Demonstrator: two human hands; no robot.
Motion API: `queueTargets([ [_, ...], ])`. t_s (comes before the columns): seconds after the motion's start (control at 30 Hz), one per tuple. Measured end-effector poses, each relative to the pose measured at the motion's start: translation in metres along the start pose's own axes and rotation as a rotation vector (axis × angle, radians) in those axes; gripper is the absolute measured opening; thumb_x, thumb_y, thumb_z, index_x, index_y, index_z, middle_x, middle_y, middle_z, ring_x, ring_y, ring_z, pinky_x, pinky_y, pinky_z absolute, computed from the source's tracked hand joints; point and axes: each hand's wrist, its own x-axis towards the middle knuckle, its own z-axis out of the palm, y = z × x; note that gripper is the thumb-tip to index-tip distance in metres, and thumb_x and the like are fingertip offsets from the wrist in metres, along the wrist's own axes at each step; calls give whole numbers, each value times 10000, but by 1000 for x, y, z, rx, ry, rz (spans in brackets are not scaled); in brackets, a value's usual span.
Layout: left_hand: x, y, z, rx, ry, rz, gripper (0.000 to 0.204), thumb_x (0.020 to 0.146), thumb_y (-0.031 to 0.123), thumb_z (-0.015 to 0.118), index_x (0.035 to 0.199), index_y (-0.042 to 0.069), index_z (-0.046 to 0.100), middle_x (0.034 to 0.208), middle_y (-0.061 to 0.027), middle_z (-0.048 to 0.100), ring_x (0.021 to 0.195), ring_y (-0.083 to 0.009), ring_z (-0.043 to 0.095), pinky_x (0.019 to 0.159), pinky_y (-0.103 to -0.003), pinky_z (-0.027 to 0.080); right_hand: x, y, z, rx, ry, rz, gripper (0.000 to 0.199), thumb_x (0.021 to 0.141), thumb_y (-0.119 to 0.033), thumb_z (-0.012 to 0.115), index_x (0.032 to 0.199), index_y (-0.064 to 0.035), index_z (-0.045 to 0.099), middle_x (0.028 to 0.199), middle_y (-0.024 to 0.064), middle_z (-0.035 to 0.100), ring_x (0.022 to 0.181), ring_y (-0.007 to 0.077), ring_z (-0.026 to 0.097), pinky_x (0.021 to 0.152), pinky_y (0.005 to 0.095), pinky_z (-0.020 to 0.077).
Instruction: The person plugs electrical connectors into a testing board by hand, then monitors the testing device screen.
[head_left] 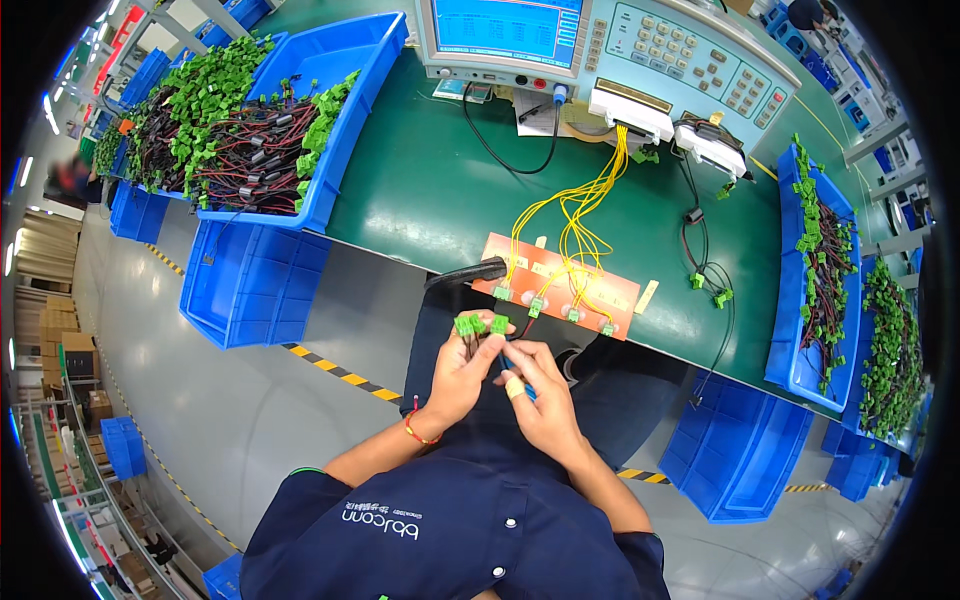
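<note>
Right now, both hands are just in front of the near edge of the green surface [400,190], over the lap. The left hand [462,380] is closed on a few green plugs [468,326], which stick up past the fingers, dark wires leading down from them. One more green plug [499,325] stands upright by the left thumb, close to the right fingertips. The right hand [545,395] has its fingers bent inward beside the left — I cannot tell whether they are pinched on anything, as a blue piece [531,392] is mostly hidden behind them. A yellow cover [514,387] wraps one of its digits.

An orange board [622,300] lies along the near edge of the surface, with small green sockets [537,307] in a row on its front side. Yellow wires [575,205] run from these to a tester [690,50] with a lit screen [510,30] at the far edge. A black tube [470,273] touches the board's left end.

On the surface's left side sits a blue bin [345,130] heaped with plugged cables [260,150]; another bin [853,335] stands along the right edge — also filled with cables — and a loose black cable [735,325] lies between it and the board.
</note>
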Motion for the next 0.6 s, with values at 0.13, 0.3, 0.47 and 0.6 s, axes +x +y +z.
queueTargets([
  [0.13,17,2,-7,-30,-75,-81,230,1005,213,542,1122,30,617,753,35,576,516,22,337,465,-180,273,-13,13,3,-103,-48,70,325,913,27,557,1238,23,543,1111,130,535,792,186,664,718,287,523],
  [0.3,23,9,-8,86,-25,-78,186,993,169,554,1032,19,657,733,27,562,635,-31,448,577,-196,346,-25,27,1,-127,-129,97,198,917,-64,588,1105,-18,629,938,108,647,796,204,655,693,306,515],
  [0.47,33,1,-10,119,-31,41,198,972,190,600,980,9,679,713,43,560,580,-4,409,512,-184,298,-26,25,-4,87,-196,280,248,994,-132,498,1130,36,619,878,89,639,706,133,634,645,256,513],
  [0.6,38,-7,-23,92,-16,-151,248,963,253,624,946,8,655,604,80,466,462,7,303,428,-199,216,-28,38,-10,523,-215,509,416,1048,-287,386,1158,44,612,850,92,638,612,112,588,585,229,470],
])
